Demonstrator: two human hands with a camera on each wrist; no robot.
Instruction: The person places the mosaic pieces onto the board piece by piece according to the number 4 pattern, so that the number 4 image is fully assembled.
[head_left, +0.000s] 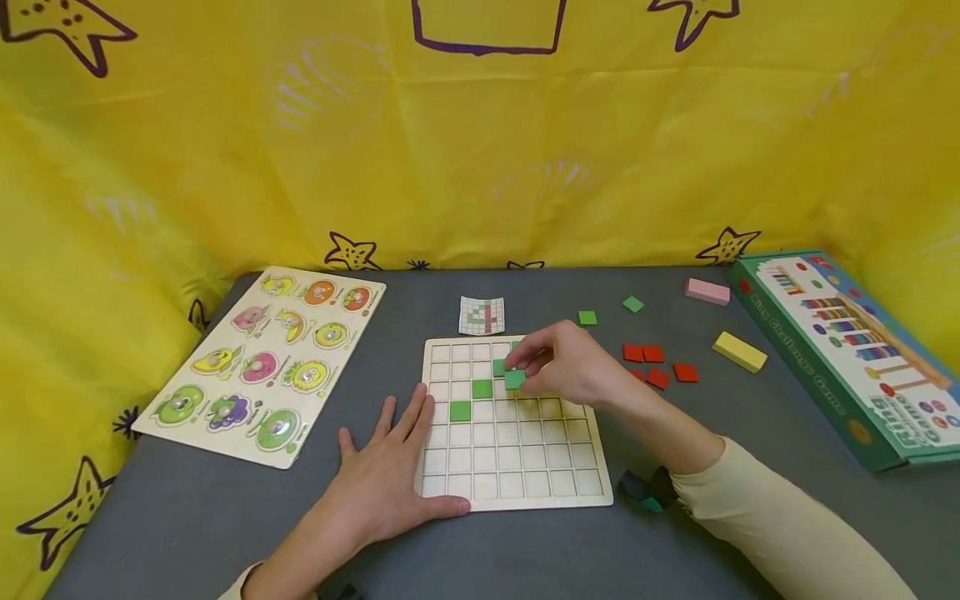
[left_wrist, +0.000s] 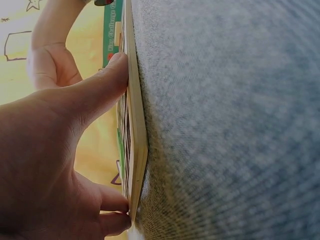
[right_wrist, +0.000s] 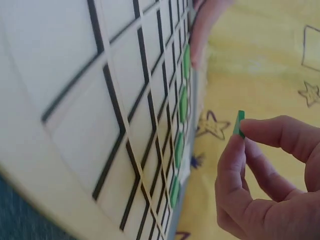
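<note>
My right hand [head_left: 568, 367] pinches a small green square tile [head_left: 515, 380] between thumb and fingertips above the upper part of a wooden grid board [head_left: 517, 505]. In the right wrist view that pinched tile [right_wrist: 239, 123] is edge-on, apart from the board. Several green tiles, one of them a tile [head_left: 460, 411] near the left side, form a diagonal in the grid cells; the farthest is partly hidden by my right hand. My left hand [head_left: 386, 477] lies spread at the board's left side. Its thumb rests on the near edge and its fingertips touch the left edge.
Behind the board lies a small pattern card [head_left: 482, 316]. To the right are loose red tiles [head_left: 685, 372], green tiles [head_left: 587, 317], a pink block [head_left: 707, 291], a yellow block [head_left: 739, 352] and a game box [head_left: 847, 358]. A fruit puzzle board [head_left: 262, 367] lies left.
</note>
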